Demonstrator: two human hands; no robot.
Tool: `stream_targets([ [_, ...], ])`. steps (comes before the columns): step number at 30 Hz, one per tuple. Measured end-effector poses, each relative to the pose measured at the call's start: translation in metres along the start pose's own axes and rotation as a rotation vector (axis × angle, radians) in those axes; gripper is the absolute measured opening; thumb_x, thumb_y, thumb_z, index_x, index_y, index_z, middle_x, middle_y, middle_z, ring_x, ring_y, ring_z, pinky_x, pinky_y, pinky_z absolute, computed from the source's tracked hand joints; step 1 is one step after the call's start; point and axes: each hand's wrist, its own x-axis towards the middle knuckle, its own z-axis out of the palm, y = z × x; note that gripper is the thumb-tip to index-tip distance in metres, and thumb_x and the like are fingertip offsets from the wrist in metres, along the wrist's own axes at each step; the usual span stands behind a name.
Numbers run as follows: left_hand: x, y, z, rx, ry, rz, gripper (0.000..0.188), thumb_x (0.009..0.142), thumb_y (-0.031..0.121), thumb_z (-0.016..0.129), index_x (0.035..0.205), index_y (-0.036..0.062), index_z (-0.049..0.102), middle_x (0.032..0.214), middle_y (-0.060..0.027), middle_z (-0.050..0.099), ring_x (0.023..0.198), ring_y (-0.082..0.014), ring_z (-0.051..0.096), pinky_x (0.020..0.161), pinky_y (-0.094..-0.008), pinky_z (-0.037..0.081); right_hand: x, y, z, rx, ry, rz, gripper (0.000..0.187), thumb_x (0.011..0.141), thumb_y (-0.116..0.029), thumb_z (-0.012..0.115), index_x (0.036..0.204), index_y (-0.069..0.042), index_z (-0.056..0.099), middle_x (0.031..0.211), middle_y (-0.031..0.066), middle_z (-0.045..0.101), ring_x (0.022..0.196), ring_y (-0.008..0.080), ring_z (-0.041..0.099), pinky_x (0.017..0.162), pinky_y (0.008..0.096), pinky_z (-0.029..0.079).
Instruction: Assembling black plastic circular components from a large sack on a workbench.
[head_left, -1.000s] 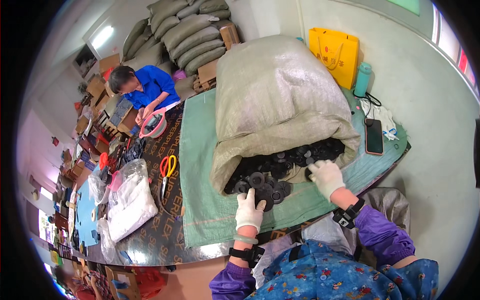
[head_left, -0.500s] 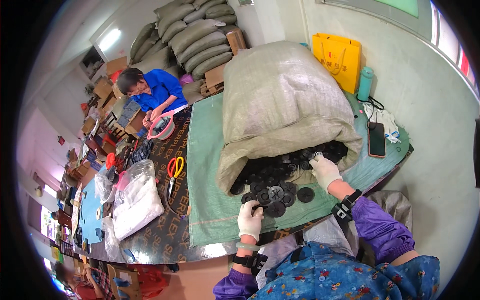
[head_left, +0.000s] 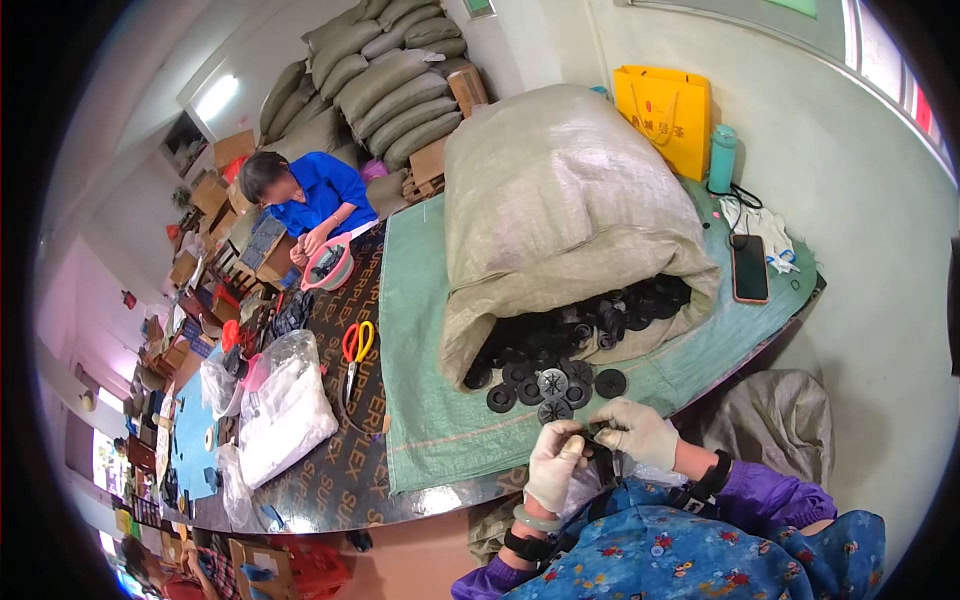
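My left hand (head_left: 556,466) and my right hand (head_left: 638,435), both in white gloves, are close together in front of the table's near edge. Their fingers are closed around a dark piece (head_left: 590,441), seemingly a black plastic disc, mostly hidden by the gloves. Just beyond them, several ribbed black discs (head_left: 610,383) lie on the green woven sheet (head_left: 430,440). One greyer disc (head_left: 552,382) is among these. Behind them a large beige woven sack (head_left: 570,190) lies with its mouth toward me, full of similar black parts (head_left: 620,315).
Yellow-handled scissors (head_left: 356,345) and a clear bag of white material (head_left: 285,400) lie to the left. A co-worker in blue (head_left: 325,190) works over a pink basket (head_left: 330,275). At the right are a phone (head_left: 749,268), white gloves (head_left: 770,235), a teal bottle (head_left: 722,160) and a yellow bag (head_left: 665,115).
My right hand has left the sack's mouth and come back toward me. My left hand has moved right and nearer my body, so both hands now meet.
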Motion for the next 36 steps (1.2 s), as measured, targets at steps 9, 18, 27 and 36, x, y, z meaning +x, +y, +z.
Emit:
stream_targets([
  [9, -0.01, -0.007, 0.014, -0.14, -0.158, -0.128, 0.06, 0.089, 0.034, 0.065, 0.133, -0.0005, 0.044, 0.105, -0.0045, 0.058, 0.083, -0.0088, 0.054, 0.068, -0.0209, 0.045, -0.022, 0.002, 0.0, -0.094, 0.035, -0.155, 0.029, 0.083, -0.022, 0.065, 0.109, -0.009, 0.064, 0.095, 0.0104, 0.061, 0.096, 0.031, 0.057, 0.082, 0.0378, 0.047],
  [18, 0.008, -0.024, 0.012, 0.781, -0.109, 0.535, 0.059, 0.086, 0.029, 0.069, 0.13, 0.0003, 0.042, 0.091, -0.0073, 0.06, 0.072, -0.0114, 0.058, 0.059, -0.0225, 0.047, -0.029, 0.01, 0.003, 0.438, 0.066, 0.229, 0.028, 0.087, -0.014, 0.064, 0.111, -0.001, 0.059, 0.103, 0.0109, 0.063, 0.096, 0.0181, 0.061, 0.084, 0.0305, 0.049],
  [27, -0.003, -0.005, 0.015, 0.154, -0.16, -0.02, 0.055, 0.086, 0.022, 0.07, 0.128, -0.0002, 0.044, 0.094, -0.0066, 0.057, 0.069, -0.0131, 0.057, 0.058, -0.0236, 0.046, -0.021, 0.002, 0.0, -0.011, 0.014, 0.06, 0.029, 0.087, -0.028, 0.06, 0.11, -0.009, 0.06, 0.102, 0.0134, 0.06, 0.094, 0.0319, 0.059, 0.081, 0.0382, 0.048],
  [36, 0.02, -0.022, 0.006, 0.345, -0.155, 0.261, 0.062, 0.085, 0.041, 0.067, 0.127, 0.0031, 0.043, 0.099, -0.0049, 0.056, 0.075, -0.012, 0.054, 0.061, -0.0236, 0.045, -0.008, 0.017, 0.008, -0.084, 0.009, 0.165, 0.043, 0.093, -0.046, 0.046, 0.117, -0.012, 0.055, 0.097, 0.0148, 0.062, 0.092, 0.0356, 0.061, 0.078, 0.0399, 0.049],
])
